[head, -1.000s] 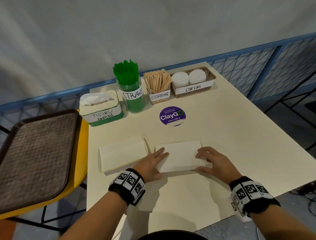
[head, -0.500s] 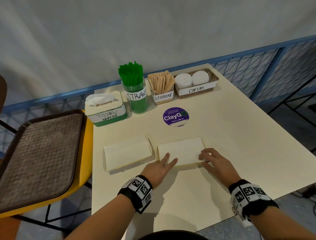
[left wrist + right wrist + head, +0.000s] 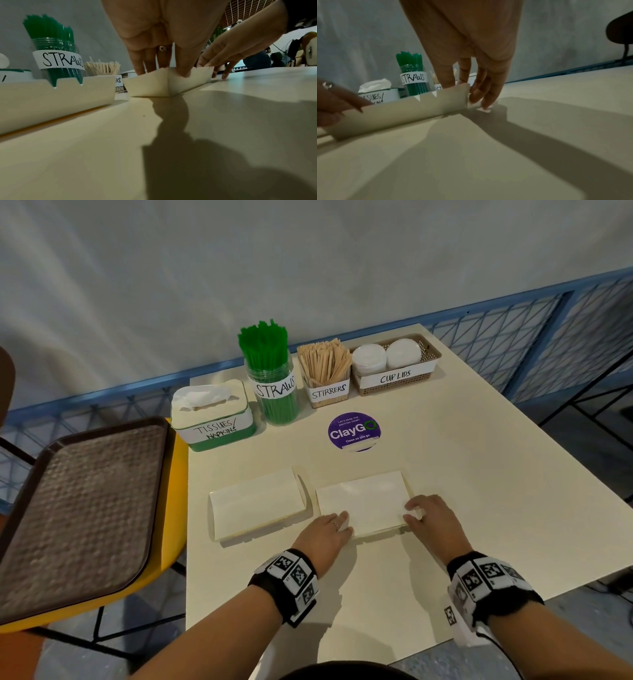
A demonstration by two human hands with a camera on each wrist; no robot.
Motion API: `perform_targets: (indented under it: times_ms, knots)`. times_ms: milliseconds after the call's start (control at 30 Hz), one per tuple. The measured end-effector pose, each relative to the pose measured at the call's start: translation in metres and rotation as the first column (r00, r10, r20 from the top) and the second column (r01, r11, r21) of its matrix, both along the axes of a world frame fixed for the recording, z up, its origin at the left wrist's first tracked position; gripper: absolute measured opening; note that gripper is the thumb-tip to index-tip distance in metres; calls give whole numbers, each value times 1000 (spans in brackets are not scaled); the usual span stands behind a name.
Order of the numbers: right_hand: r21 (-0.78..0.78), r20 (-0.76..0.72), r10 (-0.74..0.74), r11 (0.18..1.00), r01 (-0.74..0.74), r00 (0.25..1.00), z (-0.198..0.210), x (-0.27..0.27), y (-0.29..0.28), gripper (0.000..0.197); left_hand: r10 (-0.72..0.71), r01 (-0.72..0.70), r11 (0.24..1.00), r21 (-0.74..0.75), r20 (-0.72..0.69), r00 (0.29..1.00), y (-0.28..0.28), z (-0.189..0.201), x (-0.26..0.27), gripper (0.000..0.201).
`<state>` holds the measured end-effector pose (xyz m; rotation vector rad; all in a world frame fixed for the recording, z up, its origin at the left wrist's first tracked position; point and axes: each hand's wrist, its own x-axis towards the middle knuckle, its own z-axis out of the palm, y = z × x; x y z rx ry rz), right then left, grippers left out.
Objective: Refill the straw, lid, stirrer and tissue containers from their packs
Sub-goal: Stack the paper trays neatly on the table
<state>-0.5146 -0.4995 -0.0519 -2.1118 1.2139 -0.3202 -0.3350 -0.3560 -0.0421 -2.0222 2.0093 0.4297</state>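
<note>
Two white tissue stacks lie side by side on the cream table (image 3: 479,508). My left hand (image 3: 344,523) holds the near left corner of the right tissue stack (image 3: 364,499), fingers on top and thumb against the near side (image 3: 164,69). At that stack's near right corner my right hand (image 3: 411,513) curls its fingers round the end (image 3: 462,89). The left tissue stack (image 3: 255,503) lies untouched. At the back stand the tissues box (image 3: 214,419), the straws jar (image 3: 274,385), the stirrers holder (image 3: 325,374) and the cup lids basket (image 3: 397,368).
A brown tray (image 3: 78,515) rests on a yellow chair (image 3: 176,508) just left of the table. A purple ClayGo sticker (image 3: 354,431) marks the table between the stacks and the containers. A blue mesh railing (image 3: 513,344) runs behind and to the right.
Both hands slid back from the top of the right tissue stack to its near corners. The stack has stayed in place.
</note>
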Motion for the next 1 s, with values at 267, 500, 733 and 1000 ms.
perform_targets:
  times_ms: [267,500,733,1000]
  knots:
    - [170,169,-202,970,174,965,32,27,-19,35,278,-370,869,-330,-292,915,-31,35,11,65]
    - [119,386,-10,992,-39,922,76,70,-29,25,613,-692,722,-17,-450,650,-25,79,57,50]
    - [-29,107,368,930,-367,924,52,171,-4,31,733,-940,307,-149,-593,333,51,88,99,41]
    - [66,-483,691,641,-765,537,38,244,56,105,761,-989,15,-150,-640,108,144,89,102,40]
